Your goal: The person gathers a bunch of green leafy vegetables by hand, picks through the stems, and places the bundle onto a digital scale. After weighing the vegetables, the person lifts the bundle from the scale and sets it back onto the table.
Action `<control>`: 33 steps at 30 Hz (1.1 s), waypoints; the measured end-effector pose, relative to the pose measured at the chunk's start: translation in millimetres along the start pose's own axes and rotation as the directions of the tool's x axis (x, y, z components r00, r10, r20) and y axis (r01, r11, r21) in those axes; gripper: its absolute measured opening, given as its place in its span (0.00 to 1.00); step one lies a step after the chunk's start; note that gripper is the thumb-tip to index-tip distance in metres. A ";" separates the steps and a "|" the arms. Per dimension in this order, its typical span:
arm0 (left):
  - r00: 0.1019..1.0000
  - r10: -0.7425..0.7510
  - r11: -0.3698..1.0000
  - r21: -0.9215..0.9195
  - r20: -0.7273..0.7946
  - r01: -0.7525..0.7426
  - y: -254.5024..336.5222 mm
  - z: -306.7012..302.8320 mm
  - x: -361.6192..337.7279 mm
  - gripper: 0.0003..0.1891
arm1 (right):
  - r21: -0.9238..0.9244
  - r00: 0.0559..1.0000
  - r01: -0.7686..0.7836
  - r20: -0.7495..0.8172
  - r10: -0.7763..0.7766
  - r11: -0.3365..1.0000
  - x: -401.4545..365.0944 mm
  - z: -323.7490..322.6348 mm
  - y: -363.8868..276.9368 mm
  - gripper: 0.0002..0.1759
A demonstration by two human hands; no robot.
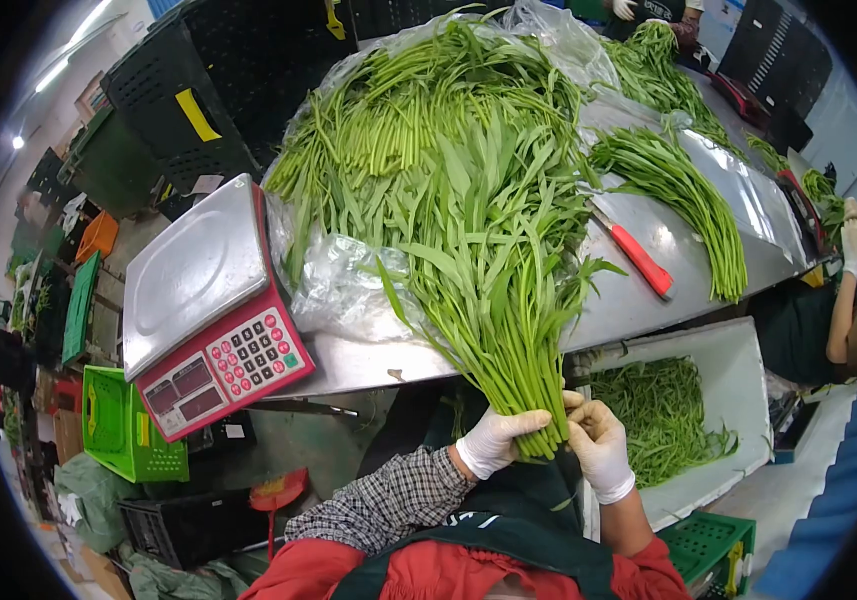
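Note:
A bunch of leafy greens that look like water spinach has its cut stem ends pointed at me and its leaves over the table. My left hand, white-gloved, is closed round the stems near their ends. At the right side of the stem ends, my gloved right hand has thumb and fingertips pinched together; what lies between them is too small to make out. Behind the bunch spreads a large pile of the same greens on clear plastic. A red-handled knife rests on the metal table to the right.
A red digital scale stands at left. Another bunch lies right of the knife. Below the table edge sits a white bin with loose leaves. A green crate is lower left. Two co-workers' gloved hands show at right and back.

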State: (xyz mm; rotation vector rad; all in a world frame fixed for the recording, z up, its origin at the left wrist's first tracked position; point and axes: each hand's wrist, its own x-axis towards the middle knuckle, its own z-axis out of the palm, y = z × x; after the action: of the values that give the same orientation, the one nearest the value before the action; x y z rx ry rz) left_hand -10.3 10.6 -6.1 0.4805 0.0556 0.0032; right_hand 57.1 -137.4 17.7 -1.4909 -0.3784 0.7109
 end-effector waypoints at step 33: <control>0.978 0.142 0.980 0.157 -0.150 -0.118 -10.0 -4.0 -1.1 0.28 | -0.623 0.764 0.573 0.169 -0.623 0.532 -2.2 40.7 -4.3 0.17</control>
State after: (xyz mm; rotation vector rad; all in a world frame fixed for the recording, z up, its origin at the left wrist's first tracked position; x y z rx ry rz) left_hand -11.8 3.5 -14.2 0.6311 0.1832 0.1678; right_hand 30.4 -107.3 25.3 -1.8587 -1.1161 -0.0805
